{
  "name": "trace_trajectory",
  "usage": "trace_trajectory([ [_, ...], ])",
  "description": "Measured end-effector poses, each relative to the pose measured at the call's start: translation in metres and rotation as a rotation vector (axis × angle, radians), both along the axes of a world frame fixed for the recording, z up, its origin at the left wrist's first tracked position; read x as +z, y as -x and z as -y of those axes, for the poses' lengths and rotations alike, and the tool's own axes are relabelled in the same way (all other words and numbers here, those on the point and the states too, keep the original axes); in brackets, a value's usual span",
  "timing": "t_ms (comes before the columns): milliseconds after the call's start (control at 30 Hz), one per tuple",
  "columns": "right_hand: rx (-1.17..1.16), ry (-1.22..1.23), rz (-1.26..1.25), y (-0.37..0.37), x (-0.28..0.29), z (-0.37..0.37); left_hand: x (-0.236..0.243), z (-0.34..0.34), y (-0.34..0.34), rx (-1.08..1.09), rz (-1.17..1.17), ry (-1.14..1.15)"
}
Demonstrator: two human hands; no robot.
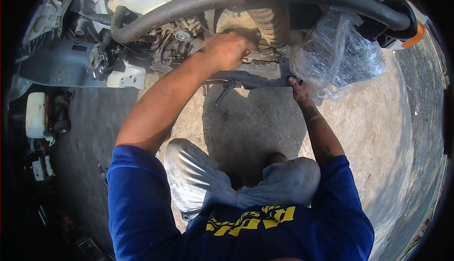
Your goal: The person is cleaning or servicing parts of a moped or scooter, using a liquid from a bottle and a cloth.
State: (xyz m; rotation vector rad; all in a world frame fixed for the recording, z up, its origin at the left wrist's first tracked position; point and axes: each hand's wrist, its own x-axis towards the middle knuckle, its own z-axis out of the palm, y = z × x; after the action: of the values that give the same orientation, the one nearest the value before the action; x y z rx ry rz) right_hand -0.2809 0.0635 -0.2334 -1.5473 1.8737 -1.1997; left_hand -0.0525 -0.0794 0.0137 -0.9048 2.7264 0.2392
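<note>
Apparently, the person sits low so that both hands can reach beneath the grey bar (203, 6), where a dark flat panel (265, 78) lies along the lower edge of the exposed machinery (182, 36). The right hand (301, 91) grips this panel near its right corner, perhaps to keep it steady. Above the panel, the left hand (227, 50) is curled narrow near the ribbed column (269, 22); one cannot tell whether it holds something, because its back hides the fingers. The clear plastic bundle (338, 55) sits just beside the right hand, seemingly wrapped for protection.
</note>
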Motion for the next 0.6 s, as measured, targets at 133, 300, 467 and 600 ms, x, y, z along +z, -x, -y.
trace_trajectory([
  [133, -0.011, 0.112, 0.309, -0.009, -0.028, -0.005, 0.001, -0.004, -0.007, -0.041, -0.053, 0.052],
  [300, -0.057, 0.031, 0.392, -0.016, 0.001, 0.004, 0.002, -0.014, -0.020, -0.002, -0.119, 0.091],
  [467, -0.055, 0.023, 0.560, -0.025, 0.026, -0.004, 0.007, -0.022, -0.006, 0.016, 0.010, 0.104],
  [600, -0.142, -0.196, 0.771, -0.029, 0.041, -0.012, 0.007, -0.016, -0.020, -0.022, -0.098, 0.143],
])
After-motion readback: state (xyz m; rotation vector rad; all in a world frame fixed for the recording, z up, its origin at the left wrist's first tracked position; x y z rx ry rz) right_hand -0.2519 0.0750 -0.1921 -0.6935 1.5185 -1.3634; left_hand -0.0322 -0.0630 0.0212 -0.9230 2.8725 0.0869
